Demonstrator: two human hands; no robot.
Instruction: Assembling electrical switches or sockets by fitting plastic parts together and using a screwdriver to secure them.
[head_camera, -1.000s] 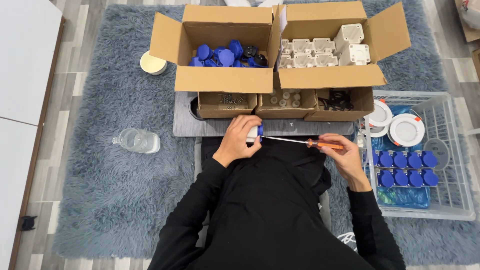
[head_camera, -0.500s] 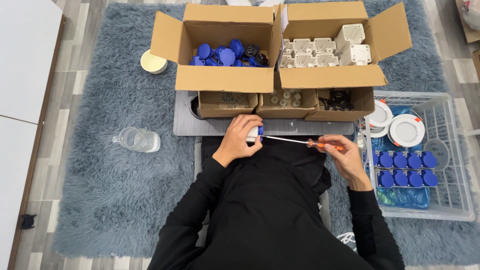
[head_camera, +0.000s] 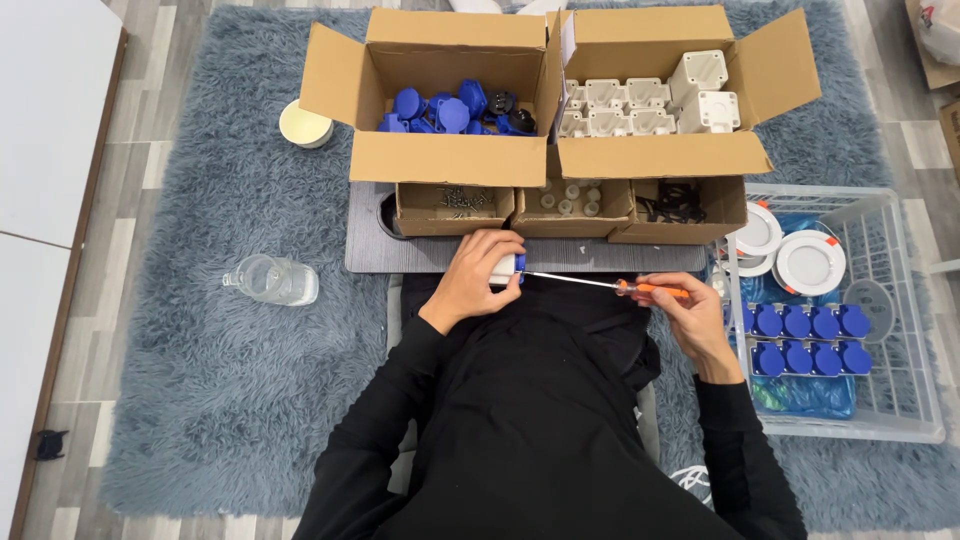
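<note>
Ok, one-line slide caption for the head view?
Left hand holds a white-and-blue part while right hand drives an orange-handled screwdriver into it.

2 large open brown cardboard boxes (head_camera: 450, 160) are seen; 3 small shallow cardboard trays (head_camera: 455, 210) are set before them; 8 round blue plastic caps (head_camera: 797, 340) are counted in the white wire basket (head_camera: 900, 400); 2 white round discs (head_camera: 810, 262) are visible; 1 clear plastic bottle (head_camera: 272, 280) is seen.

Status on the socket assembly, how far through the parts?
Done: eight blue-lidded units lined up in two rows in the white basket. In hand: the left hand grips a white-and-blue unit while the right hand holds an orange-handled screwdriver against it. Left: blue lids and white housings remain in both big boxes.
</note>
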